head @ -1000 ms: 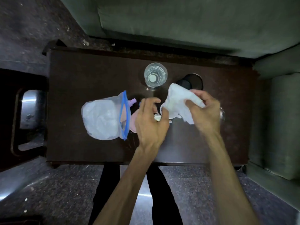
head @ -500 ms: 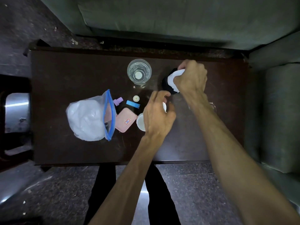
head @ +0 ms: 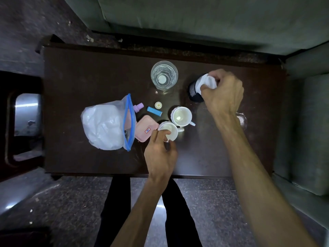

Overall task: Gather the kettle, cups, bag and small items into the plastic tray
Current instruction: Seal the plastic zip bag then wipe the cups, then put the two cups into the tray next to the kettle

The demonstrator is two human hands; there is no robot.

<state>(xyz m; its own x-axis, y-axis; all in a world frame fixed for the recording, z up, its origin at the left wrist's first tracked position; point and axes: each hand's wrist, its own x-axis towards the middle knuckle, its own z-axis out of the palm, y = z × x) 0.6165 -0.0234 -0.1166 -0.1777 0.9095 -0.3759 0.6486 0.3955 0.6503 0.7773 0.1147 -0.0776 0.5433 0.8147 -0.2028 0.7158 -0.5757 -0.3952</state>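
On the dark table (head: 74, 82), my left hand (head: 160, 155) grips the near rim of a white cup (head: 168, 131). A second white cup (head: 181, 116) stands just behind it. My right hand (head: 222, 93) pushes a white cloth (head: 207, 82) into a black mesh holder (head: 193, 91). A clear zip bag with a blue seal (head: 106, 127) lies at the left, holding white stuff. By its mouth are a pink box (head: 145, 130), a purple bottle (head: 138, 106), a blue tube (head: 154, 111) and a small round cap (head: 158, 105). No tray or kettle shows.
A clear glass tumbler (head: 164, 75) stands upright at the back centre. A green sofa (head: 195, 18) runs behind the table and a cushion (head: 308, 131) sits to its right. A dark stool with a shiny seat (head: 25, 113) stands left. My legs are at the near edge.
My left hand drew back toward me and now holds the nearer cup's rim, uncovering both cups. My right hand stays at the black holder, pressing the cloth in.
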